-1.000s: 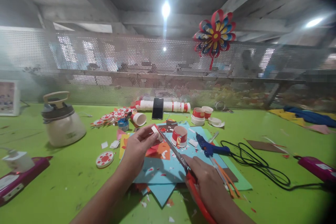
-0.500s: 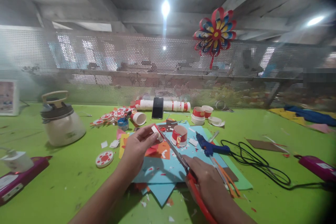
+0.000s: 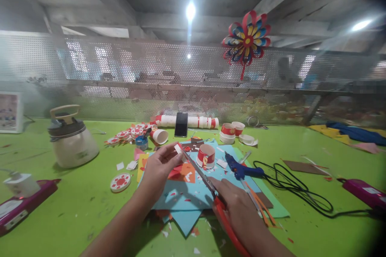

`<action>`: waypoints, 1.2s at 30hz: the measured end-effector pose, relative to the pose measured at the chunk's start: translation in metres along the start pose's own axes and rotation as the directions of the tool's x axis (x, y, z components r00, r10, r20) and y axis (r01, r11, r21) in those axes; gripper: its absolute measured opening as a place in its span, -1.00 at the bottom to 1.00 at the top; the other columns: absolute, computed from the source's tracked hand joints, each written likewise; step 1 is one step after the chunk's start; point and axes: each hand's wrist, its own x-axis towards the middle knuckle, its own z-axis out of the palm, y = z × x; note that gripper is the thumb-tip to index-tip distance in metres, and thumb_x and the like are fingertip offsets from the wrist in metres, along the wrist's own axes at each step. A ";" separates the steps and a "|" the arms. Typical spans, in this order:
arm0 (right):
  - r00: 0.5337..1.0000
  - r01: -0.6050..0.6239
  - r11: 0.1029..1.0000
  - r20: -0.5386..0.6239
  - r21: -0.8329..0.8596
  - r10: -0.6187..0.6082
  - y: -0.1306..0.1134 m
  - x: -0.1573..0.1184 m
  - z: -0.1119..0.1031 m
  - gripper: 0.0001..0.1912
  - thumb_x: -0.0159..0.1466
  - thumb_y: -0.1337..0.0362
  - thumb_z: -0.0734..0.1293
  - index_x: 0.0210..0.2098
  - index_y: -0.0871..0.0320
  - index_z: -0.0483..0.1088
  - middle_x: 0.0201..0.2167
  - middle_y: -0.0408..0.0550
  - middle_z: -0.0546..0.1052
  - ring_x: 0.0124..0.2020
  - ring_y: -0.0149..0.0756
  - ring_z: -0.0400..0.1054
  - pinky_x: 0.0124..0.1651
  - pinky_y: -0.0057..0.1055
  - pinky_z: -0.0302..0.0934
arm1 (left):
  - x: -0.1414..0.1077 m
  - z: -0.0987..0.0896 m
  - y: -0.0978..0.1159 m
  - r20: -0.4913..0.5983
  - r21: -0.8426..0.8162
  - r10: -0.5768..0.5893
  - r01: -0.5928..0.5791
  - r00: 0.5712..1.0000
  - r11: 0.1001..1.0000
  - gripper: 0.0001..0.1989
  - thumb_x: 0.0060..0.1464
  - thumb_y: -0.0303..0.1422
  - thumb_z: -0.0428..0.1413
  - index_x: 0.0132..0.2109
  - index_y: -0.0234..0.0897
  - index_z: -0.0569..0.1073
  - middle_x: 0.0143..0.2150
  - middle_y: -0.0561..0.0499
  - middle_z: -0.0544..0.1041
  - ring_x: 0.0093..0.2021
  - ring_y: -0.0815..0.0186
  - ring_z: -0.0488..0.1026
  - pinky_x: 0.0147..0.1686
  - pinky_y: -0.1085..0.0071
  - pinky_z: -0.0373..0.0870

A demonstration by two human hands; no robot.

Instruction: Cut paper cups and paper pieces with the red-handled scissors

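Note:
Between the thumb and fingers of my left hand (image 3: 161, 164) is a small red and white paper piece (image 3: 178, 149). My right hand (image 3: 237, 202) is wrapped round the red handles of a pair of scissors (image 3: 208, 182). The blade tips reach the paper piece at my left fingertips; whether they are cutting into it is too small to tell. Just beyond the blades a cut red paper cup (image 3: 206, 156) stands on light blue paper (image 3: 181, 202). Orange paper (image 3: 188, 176) and small scraps lie under and around my hands.
A blue glue gun (image 3: 241, 167) with a black cable lies to the right. A round dotted disc (image 3: 120, 182) is left of my forearm. Behind are a phone (image 3: 181, 124), a blue jar (image 3: 141, 142) and paper cups (image 3: 227, 131). A large jug (image 3: 72, 140) and a power strip (image 3: 24, 202) stand left.
The paper piece shows slightly less of its white and red surface at my left fingertips. Both hands and the scissors stay almost where they were.

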 end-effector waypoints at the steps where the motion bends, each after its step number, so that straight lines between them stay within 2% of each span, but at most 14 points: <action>1: 1.000 0.001 1.000 0.000 -0.002 -0.001 0.001 0.000 0.000 -0.55 0.22 0.43 0.18 0.09 0.22 0.38 -0.24 0.12 0.50 -0.17 -0.06 0.39 -0.11 -0.15 0.26 | 0.000 0.001 0.000 -0.008 0.011 0.003 -0.003 1.000 1.000 -0.60 -0.13 -0.34 0.32 -0.07 -0.27 0.53 -0.11 -0.14 0.60 -0.11 0.15 0.53 -0.13 0.28 0.48; 14: 0.999 0.028 0.997 -0.047 0.072 -0.024 0.000 -0.004 0.004 -0.53 0.16 0.49 0.17 0.04 0.17 0.40 -0.30 0.01 0.51 -0.25 -0.14 0.40 -0.18 -0.25 0.25 | -0.003 0.003 0.001 0.000 -0.019 -0.001 0.001 1.000 1.000 -0.57 -0.12 -0.32 0.31 -0.05 -0.30 0.50 -0.08 -0.16 0.59 -0.11 0.15 0.53 -0.11 0.26 0.48; 25: 0.995 0.066 0.994 -0.081 0.083 -0.059 0.003 -0.003 0.009 -0.56 0.17 0.45 0.16 0.02 0.17 0.41 -0.29 0.03 0.54 -0.24 -0.13 0.42 -0.18 -0.25 0.25 | -0.002 0.002 -0.001 0.008 -0.034 0.009 -0.009 1.000 0.999 -0.63 -0.10 -0.33 0.31 -0.08 -0.26 0.53 -0.09 -0.14 0.59 -0.12 0.14 0.53 -0.11 0.24 0.48; 30: 0.996 0.065 0.995 -0.064 0.074 -0.060 0.003 -0.003 0.010 -0.62 0.20 0.40 0.17 -0.02 0.16 0.42 -0.29 0.04 0.55 -0.26 -0.13 0.44 -0.21 -0.24 0.26 | -0.002 0.003 -0.001 0.018 -0.033 0.009 -0.009 1.000 0.999 -0.64 -0.08 -0.34 0.29 -0.08 -0.25 0.52 -0.10 -0.13 0.60 -0.14 0.18 0.54 -0.12 0.28 0.48; 36: 0.997 0.052 0.996 -0.056 0.067 -0.048 0.004 -0.003 0.009 -0.57 0.17 0.47 0.17 -0.01 0.16 0.43 -0.28 0.02 0.56 -0.25 -0.14 0.44 -0.20 -0.26 0.26 | -0.002 0.002 -0.002 0.020 -0.019 -0.007 0.007 1.000 1.000 -0.60 -0.09 -0.32 0.30 -0.06 -0.30 0.50 -0.10 -0.17 0.60 -0.13 0.15 0.54 -0.10 0.23 0.47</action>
